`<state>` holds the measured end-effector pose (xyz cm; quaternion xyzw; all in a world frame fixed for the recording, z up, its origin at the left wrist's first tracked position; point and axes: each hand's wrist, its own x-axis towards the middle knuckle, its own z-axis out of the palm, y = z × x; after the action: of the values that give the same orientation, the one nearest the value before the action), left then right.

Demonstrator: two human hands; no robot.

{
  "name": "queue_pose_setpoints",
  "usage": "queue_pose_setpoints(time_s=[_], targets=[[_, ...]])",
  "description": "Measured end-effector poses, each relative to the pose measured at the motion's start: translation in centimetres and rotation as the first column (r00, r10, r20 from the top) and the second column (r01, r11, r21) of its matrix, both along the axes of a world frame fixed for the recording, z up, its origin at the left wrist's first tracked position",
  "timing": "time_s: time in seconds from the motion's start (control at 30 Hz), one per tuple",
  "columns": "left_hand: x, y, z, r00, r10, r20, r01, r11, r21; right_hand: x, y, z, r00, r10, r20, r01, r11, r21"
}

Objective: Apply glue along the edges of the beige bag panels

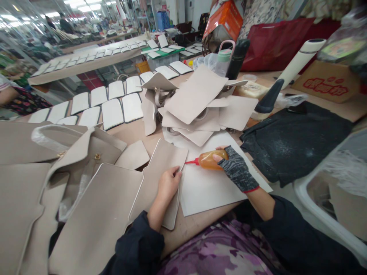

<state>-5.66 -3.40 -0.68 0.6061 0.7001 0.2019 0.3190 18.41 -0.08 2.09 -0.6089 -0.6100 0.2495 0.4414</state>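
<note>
1. The panel (160,156) is pinched at its three-o'clock edge by the left grip (168,183).
2. Two o'clock from there, the bottle (207,160) is held by the right grip (233,165).
3. The tip (191,162) should be kept steady.

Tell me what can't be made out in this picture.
All in the head view:
Left hand: its knuckles hide whether it pinches the beige panel.
Right hand: the amber bottle hides some fingers.
Red nozzle: its tip is too small to tell contact.
White bin: cut off by the right edge.
</note>
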Motion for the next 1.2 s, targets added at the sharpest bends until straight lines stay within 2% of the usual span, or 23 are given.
queue_pose_setpoints(time_s=[0.13, 0.4, 0.6, 0.83, 1.2], targets=[[0.0, -0.1, 0.2, 1.0, -0.001, -0.014, 0.001, 1.0, -0.01, 0.0, -0.9, -0.3, 1.0, 0.019, -0.007, -0.019, 0.999, -0.026], [-0.2, 0.0, -0.5, 1.0, -0.002, 0.016, 0.001, 1.0, 0.02, 0.1, -2.5, -0.2, 1.0, 0.028, 0.012, -0.027, 0.996, -0.082], [0.0, -0.1, -0.1, 1.0, 0.0, 0.011, 0.0, 1.0, 0.016, -0.2, -4.0, -0.1, 0.998, 0.057, -0.002, -0.056, 0.992, -0.117], [0.0, -0.1, 0.0, 1.0, -0.014, 0.018, 0.014, 1.0, 0.025, -0.5, -5.9, -0.3, 0.995, 0.068, -0.073, -0.082, 0.975, -0.205], [0.1, -0.2, 0.3, 1.0, -0.007, -0.002, 0.007, 1.0, 0.026, -1.4, -8.2, 0.5, 0.982, 0.072, -0.177, -0.126, 0.941, -0.314]])
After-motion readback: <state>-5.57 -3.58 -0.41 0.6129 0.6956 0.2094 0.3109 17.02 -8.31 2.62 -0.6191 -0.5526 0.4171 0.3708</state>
